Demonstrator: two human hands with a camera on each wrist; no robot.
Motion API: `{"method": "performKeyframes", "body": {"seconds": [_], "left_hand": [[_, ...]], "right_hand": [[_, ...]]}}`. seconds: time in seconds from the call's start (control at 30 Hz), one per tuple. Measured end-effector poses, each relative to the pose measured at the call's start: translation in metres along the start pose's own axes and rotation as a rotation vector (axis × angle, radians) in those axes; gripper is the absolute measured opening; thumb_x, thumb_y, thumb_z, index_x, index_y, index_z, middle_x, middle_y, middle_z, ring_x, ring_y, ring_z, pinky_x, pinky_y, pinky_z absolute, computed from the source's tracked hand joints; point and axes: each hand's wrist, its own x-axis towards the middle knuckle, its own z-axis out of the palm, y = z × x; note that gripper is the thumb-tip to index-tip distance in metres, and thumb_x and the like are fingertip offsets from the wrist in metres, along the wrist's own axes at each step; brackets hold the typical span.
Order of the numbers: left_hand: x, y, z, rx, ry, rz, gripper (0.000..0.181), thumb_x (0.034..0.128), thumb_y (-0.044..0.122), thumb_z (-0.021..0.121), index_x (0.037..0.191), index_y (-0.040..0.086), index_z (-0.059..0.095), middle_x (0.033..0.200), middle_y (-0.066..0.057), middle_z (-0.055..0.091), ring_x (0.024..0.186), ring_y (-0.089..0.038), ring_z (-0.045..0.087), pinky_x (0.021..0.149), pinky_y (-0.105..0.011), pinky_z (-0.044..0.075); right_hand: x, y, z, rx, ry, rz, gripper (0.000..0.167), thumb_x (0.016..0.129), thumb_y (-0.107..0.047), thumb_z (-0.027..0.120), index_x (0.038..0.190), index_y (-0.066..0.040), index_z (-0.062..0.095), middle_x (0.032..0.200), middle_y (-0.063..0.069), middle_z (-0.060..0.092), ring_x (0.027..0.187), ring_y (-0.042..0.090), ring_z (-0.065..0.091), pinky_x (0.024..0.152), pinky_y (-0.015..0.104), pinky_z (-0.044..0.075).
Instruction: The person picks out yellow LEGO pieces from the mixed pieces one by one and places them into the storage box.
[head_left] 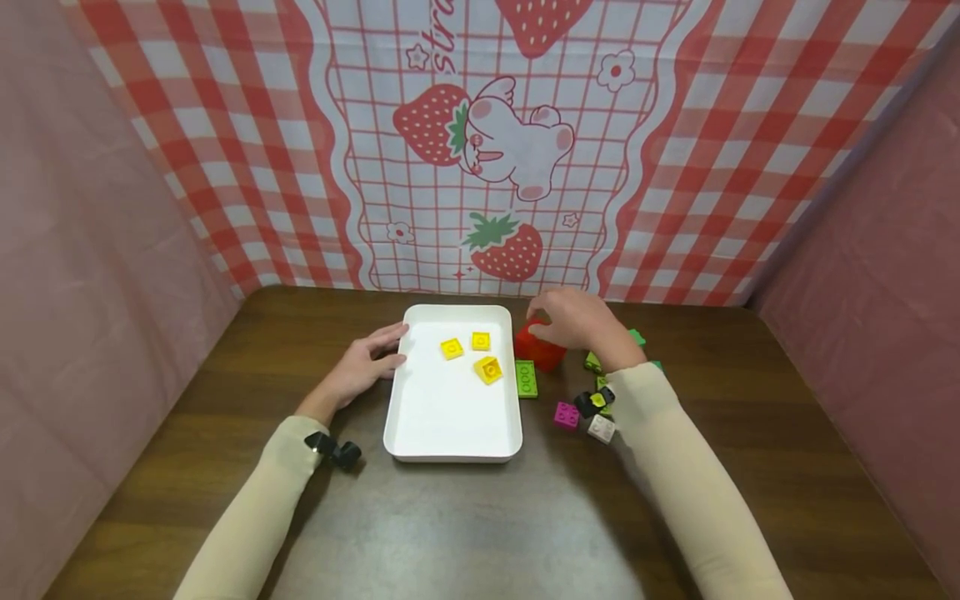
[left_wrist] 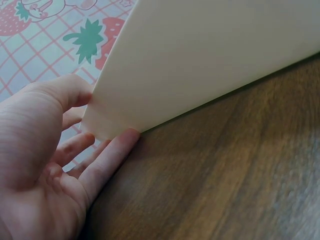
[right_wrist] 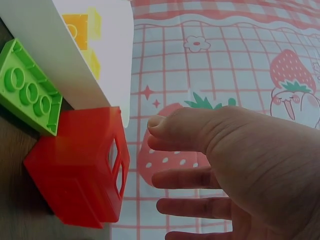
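Observation:
A white tray (head_left: 450,425) holds yellow toy bricks (head_left: 481,341), some lying with their hollow undersides up. My left hand (head_left: 358,367) rests at the tray's left side, fingertips and thumb touching its outer wall (left_wrist: 190,65); the fingers look relaxed, not wrapped round it. Just right of the tray's far end stands a red toy block (right_wrist: 75,170) with window-like openings in one side. My right hand (head_left: 573,319) hovers over this block, and the right wrist view shows a gap between its extended fingers (right_wrist: 187,177) and the block. Nothing is held in it.
A light green brick (right_wrist: 30,85) lies upside down against the tray's right wall. Magenta (head_left: 567,415) and white (head_left: 602,428) bricks lie right of the tray, with several green ones partly hidden under the right forearm. A strawberry-print cloth (head_left: 480,167) hangs behind the wooden table (head_left: 750,417).

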Motion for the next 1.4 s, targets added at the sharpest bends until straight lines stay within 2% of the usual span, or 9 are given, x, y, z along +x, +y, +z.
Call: {"method": "performKeyframes", "body": {"seconds": [0.17, 0.43, 0.8, 1.17, 1.4], "left_hand": [[0.0, 0.0, 0.0, 0.005, 0.004, -0.005, 0.065, 0.1135, 0.01, 0.066, 0.173, 0.008, 0.041, 0.188, -0.016, 0.029, 0.165, -0.046, 0.043, 0.105, -0.032, 0.067], [-0.001, 0.002, 0.0, 0.017, 0.011, -0.023, 0.065, 0.1133, 0.011, 0.067, 0.173, 0.01, 0.042, 0.188, -0.015, 0.03, 0.165, -0.046, 0.045, 0.109, -0.038, 0.066], [-0.002, 0.001, -0.002, 0.021, 0.01, -0.002, 0.065, 0.1129, 0.011, 0.068, 0.173, 0.008, 0.042, 0.187, -0.019, 0.03, 0.165, -0.048, 0.044, 0.103, -0.03, 0.068], [0.0, -0.001, 0.0, 0.031, 0.011, -0.017, 0.066, 0.1136, 0.013, 0.067, 0.174, 0.011, 0.041, 0.188, -0.015, 0.03, 0.164, -0.045, 0.046, 0.106, -0.033, 0.067], [0.0, -0.001, 0.0, 0.023, 0.012, -0.011, 0.065, 0.1134, 0.013, 0.068, 0.174, 0.011, 0.042, 0.188, -0.015, 0.03, 0.164, -0.046, 0.046, 0.106, -0.034, 0.067]], "right_hand": [[-0.003, 0.006, -0.002, 0.011, -0.001, 0.011, 0.032, 0.104, -0.029, 0.081, 0.132, -0.013, 0.082, 0.133, 0.012, 0.081, 0.107, 0.028, 0.071, 0.096, 0.046, 0.07], [-0.008, 0.016, -0.005, 0.024, -0.001, 0.032, 0.033, 0.104, -0.03, 0.081, 0.133, -0.013, 0.082, 0.133, 0.012, 0.081, 0.11, 0.03, 0.071, 0.101, 0.052, 0.068], [-0.012, 0.029, -0.006, 0.019, 0.004, 0.03, 0.034, 0.104, -0.03, 0.082, 0.133, -0.011, 0.082, 0.131, 0.014, 0.082, 0.105, 0.03, 0.071, 0.098, 0.051, 0.069], [-0.021, 0.047, -0.005, 0.043, -0.018, 0.048, 0.037, 0.105, -0.029, 0.08, 0.136, -0.007, 0.08, 0.131, 0.018, 0.081, 0.107, 0.031, 0.072, 0.101, 0.054, 0.068], [-0.028, 0.058, -0.01, 0.054, -0.002, 0.057, 0.03, 0.105, -0.025, 0.08, 0.129, -0.008, 0.082, 0.125, 0.017, 0.082, 0.101, 0.031, 0.069, 0.098, 0.054, 0.067]]}}
